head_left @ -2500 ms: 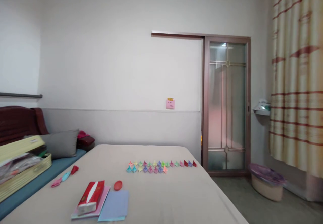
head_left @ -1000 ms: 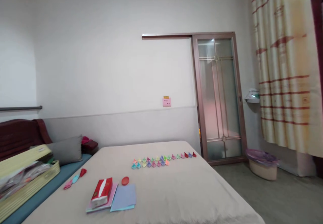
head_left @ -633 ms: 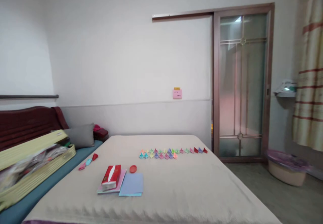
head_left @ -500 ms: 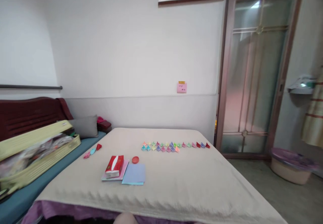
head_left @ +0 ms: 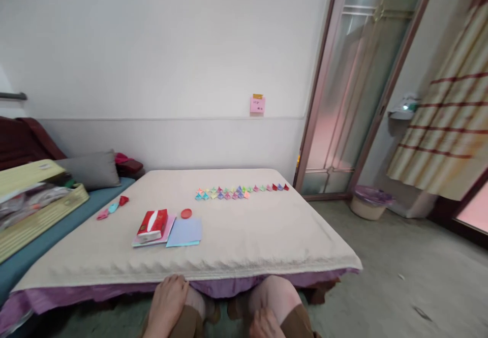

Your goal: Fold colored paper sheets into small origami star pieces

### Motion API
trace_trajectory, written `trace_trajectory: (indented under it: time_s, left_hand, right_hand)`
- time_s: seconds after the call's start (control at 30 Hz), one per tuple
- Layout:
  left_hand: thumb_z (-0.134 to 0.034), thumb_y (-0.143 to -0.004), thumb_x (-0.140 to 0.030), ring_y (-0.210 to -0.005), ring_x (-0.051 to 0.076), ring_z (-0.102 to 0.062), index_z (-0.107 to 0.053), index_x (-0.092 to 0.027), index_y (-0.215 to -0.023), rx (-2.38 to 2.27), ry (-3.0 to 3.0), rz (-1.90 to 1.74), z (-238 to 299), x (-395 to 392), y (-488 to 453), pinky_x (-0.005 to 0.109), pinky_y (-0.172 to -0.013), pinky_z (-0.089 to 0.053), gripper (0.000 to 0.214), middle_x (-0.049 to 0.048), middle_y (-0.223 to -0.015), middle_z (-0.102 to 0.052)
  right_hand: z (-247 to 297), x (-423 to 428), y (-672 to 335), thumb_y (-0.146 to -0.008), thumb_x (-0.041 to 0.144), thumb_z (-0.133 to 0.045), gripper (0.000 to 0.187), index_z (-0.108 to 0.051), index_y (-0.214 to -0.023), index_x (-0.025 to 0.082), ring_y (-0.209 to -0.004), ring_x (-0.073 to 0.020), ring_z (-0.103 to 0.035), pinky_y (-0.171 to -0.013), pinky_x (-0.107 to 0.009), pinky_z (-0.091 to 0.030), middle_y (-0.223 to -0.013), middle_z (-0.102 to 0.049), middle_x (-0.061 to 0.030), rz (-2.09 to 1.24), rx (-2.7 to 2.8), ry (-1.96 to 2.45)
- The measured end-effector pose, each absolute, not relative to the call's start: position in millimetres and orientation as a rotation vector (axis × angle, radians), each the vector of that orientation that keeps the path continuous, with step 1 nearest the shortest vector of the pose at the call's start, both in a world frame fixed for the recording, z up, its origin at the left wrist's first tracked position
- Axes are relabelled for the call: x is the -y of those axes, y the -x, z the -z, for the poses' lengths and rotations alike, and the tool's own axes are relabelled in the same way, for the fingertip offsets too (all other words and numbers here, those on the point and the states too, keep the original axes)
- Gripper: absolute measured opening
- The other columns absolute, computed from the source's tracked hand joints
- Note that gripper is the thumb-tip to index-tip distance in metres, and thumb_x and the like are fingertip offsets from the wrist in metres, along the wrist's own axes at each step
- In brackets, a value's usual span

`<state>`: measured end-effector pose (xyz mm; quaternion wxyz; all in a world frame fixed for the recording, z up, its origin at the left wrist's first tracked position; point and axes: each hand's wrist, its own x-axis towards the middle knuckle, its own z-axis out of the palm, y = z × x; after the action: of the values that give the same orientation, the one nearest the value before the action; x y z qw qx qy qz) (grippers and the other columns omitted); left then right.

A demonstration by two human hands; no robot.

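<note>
Our L hand (head_left: 171, 295) lies on our L knee (head_left: 195, 302), fingers near-straight, holding nothing; our R hand (head_left: 266, 324), partly cut off, curls loosely at R knee (head_left: 280, 295), can't tell if gripping. Beyond, on cream-cloth-covered table (head_left: 267, 246): square blue paper sheets (head_left: 185, 231), then 2 rows of small multicol. folded-paper pcs (head_left: 239, 193).

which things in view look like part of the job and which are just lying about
Likely part of the job:
folded paper pieces
blue paper sheet
pink paper
red disc, perhaps

Probably just lying about:
tissue pack, atop the pink paper
grey pillow
yellow case
beige tub
</note>
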<state>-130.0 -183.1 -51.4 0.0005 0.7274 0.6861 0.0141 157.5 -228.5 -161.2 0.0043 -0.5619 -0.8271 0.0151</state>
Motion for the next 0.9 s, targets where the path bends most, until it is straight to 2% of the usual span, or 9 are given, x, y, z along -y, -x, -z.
trace_trajectory:
  time_s: [0.13, 0.2, 0.33, 0.43, 0.5, 0.6, 0.7, 0.9]
  left_hand:
    - [-0.030, -0.092, -0.027, -0.097, 0.027, -0.058, -0.066, -0.017, -0.094, -2.183, -2.295, -0.045, 51.0, 185.0, 130.6, 0.038, -0.084, -0.037, 0.037, 0.0109, -0.097, -0.069]
    - [-0.032, -0.091, -0.028, -0.097, 0.026, -0.059, -0.066, -0.018, -0.093, -2.183, -2.296, -0.039, 49.9, 183.8, 130.5, 0.036, -0.084, -0.038, 0.036, 0.0104, -0.096, -0.069]
    - [-0.033, -0.090, -0.025, -0.099, 0.026, -0.058, -0.066, -0.016, -0.094, -2.164, -2.308, -0.011, 49.6, 182.9, 130.9, 0.036, -0.086, -0.037, 0.034, 0.0111, -0.098, -0.069]
    - [-0.034, -0.090, -0.024, -0.100, 0.026, -0.058, -0.066, -0.015, -0.099, -2.165, -2.307, 0.004, 49.7, 183.8, 131.2, 0.035, -0.087, -0.036, 0.034, 0.0113, -0.101, -0.069]
    - [-0.034, -0.090, -0.024, -0.101, 0.026, -0.057, -0.066, -0.016, -0.099, -2.173, -2.304, 0.006, 49.0, 184.8, 130.8, 0.034, -0.087, -0.036, 0.034, 0.0113, -0.102, -0.069]
    - [-0.034, -0.090, -0.023, -0.100, 0.025, -0.058, -0.066, -0.016, -0.096, -2.184, -2.312, 0.002, 46.8, 186.3, 129.4, 0.034, -0.087, -0.036, 0.033, 0.0109, -0.100, -0.069]
    - [-0.033, -0.091, -0.024, -0.097, 0.026, -0.059, -0.067, -0.016, -0.094, -2.188, -2.323, 0.001, 44.4, 187.4, 128.0, 0.035, -0.084, -0.037, 0.034, 0.0108, -0.098, -0.069]
    - [-0.032, -0.092, -0.025, -0.096, 0.027, -0.059, -0.066, -0.014, -0.093, -2.187, -2.323, 0.005, 41.7, 187.9, 126.0, 0.037, -0.083, -0.038, 0.036, 0.0125, -0.097, -0.069]
  right_hand:
    - [130.8, 215.4, -160.9, -0.081, 0.010, -0.051, 0.036, -0.064, -0.114, 0.003, -0.118, -0.0365, -0.049, -0.102, -0.055, -0.030, -0.119, -0.062, -0.0243, 0.086, 2.481, 1.834]
    - [116.0, 212.6, -164.6, -0.082, 0.010, -0.050, 0.035, -0.063, -0.114, 0.004, -0.118, -0.0380, -0.048, -0.098, -0.058, -0.032, -0.119, -0.061, -0.0249, 0.144, 2.406, 1.895]
    - [110.8, 228.6, -160.5, -0.082, 0.008, -0.048, 0.035, -0.064, -0.114, 0.007, -0.114, -0.0342, -0.051, -0.096, -0.051, -0.037, -0.117, -0.063, -0.0208, 0.175, 2.380, 1.944]
    - [114.0, 241.2, -153.7, -0.081, 0.008, -0.050, 0.030, -0.070, -0.103, 0.011, -0.107, -0.0305, -0.056, -0.095, -0.045, -0.039, -0.108, -0.069, -0.0172, 0.163, 2.420, 1.931]
    - [108.5, 238.8, -155.9, -0.082, 0.009, -0.050, 0.028, -0.069, -0.101, 0.011, -0.104, -0.0307, -0.056, -0.094, -0.046, -0.038, -0.104, -0.069, -0.0172, 0.178, 2.412, 1.930]
    - [91.4, 224.3, -168.2, -0.084, 0.012, -0.047, 0.029, -0.064, -0.106, 0.010, -0.105, -0.0338, -0.052, -0.092, -0.052, -0.035, -0.109, -0.064, -0.0194, 0.226, 2.347, 1.950]
    - [80.8, 217.7, -176.5, -0.084, 0.011, -0.047, 0.025, -0.065, -0.101, 0.011, -0.100, -0.0325, -0.053, -0.086, -0.050, -0.038, -0.102, -0.064, -0.0182, 0.219, 2.340, 1.960]
    - [81.6, 229.2, -176.4, -0.089, 0.022, -0.054, 0.018, -0.062, -0.103, 0.016, -0.100, -0.0227, -0.057, -0.090, -0.045, -0.041, -0.102, -0.065, -0.0056, 0.231, 2.414, 1.968]
